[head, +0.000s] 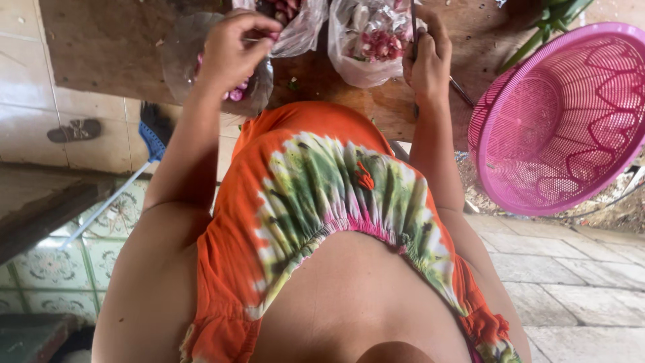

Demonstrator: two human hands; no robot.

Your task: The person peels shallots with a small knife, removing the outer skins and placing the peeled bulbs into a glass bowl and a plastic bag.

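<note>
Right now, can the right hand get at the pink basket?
Probably yes. The right hand grips a thin dark tool at the wooden table's edge, and the pink basket lies just to its right with bare wood between. Only the tool occupies that hand; whether the basket is within arm's length is uncertain.

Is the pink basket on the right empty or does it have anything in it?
Empty, as far as shown. The pink basket is tipped toward the camera, and only its bare mesh inside shows; its far right edge is cut off by the frame.
</note>
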